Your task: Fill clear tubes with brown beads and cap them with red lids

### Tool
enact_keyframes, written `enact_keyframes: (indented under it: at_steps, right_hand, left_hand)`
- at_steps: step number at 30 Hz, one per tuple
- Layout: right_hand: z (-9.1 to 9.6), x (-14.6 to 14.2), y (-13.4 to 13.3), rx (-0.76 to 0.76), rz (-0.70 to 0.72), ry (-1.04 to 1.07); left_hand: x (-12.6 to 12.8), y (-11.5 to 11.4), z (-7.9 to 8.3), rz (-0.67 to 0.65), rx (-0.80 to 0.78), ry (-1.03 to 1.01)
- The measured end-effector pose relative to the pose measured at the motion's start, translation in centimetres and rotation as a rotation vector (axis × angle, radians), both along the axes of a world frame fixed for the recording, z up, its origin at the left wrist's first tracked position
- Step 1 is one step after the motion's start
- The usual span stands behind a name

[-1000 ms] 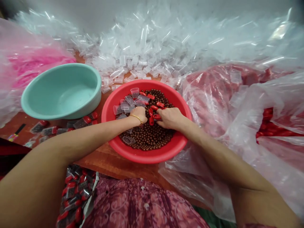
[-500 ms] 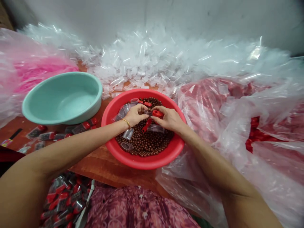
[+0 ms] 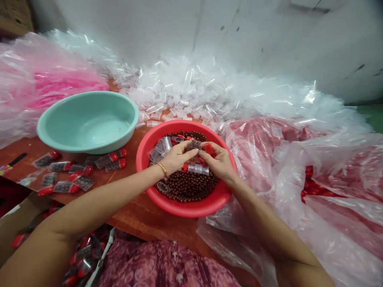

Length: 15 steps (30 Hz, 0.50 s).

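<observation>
Over the red basin, my left hand pinches a small clear plastic container with brown balls inside. My right hand is closed on a red cap at the container's right end; fingers partly hide where the two meet. Brown beads or balls fill the basin's bottom. On them lie clear empty containers at the left, another clear tube below my hands, and some red caps.
A turquoise basin stands at the left. Several filled, red-capped containers lie before it, with more in a box below the table edge. Loose clear tubes are heaped behind. Plastic bags with red pieces lie right.
My hands have brought the red cap and the filled container together, and the container now lies more level. The view has shifted, showing more capped containers at the left.
</observation>
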State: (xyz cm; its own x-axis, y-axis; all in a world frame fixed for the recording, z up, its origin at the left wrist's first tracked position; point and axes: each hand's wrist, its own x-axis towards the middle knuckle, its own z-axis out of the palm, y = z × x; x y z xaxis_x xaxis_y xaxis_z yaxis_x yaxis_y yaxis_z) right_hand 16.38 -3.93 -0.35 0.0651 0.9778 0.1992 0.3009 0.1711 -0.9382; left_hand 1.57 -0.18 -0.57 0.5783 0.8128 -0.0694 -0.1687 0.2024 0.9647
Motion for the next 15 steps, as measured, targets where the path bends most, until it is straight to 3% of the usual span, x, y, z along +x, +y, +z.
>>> enact_keyframes:
  at_steps: [3, 6, 11, 15]
  right_hand:
    - [0.5, 0.3, -0.2, -0.029, -0.055, 0.037]
    - [1.5, 0.8, -0.2, -0.026, -0.078, 0.008]
    - [3.0, 1.4, 0.1, -0.036, 0.086, -0.1]
    - [2.5, 1.7, 0.4, -0.015, 0.185, -0.146]
  left_hand:
    - [-0.5, 0.3, 0.3, 0.019, 0.025, 0.017]
    - [-0.9, 0.4, 0.6, -0.089, 0.03, 0.057]
    - [-1.2, 0.3, 0.8, -0.231, 0.011, 0.024]
    - [-1.3, 0.6, 0.7, -0.277, -0.084, -0.032]
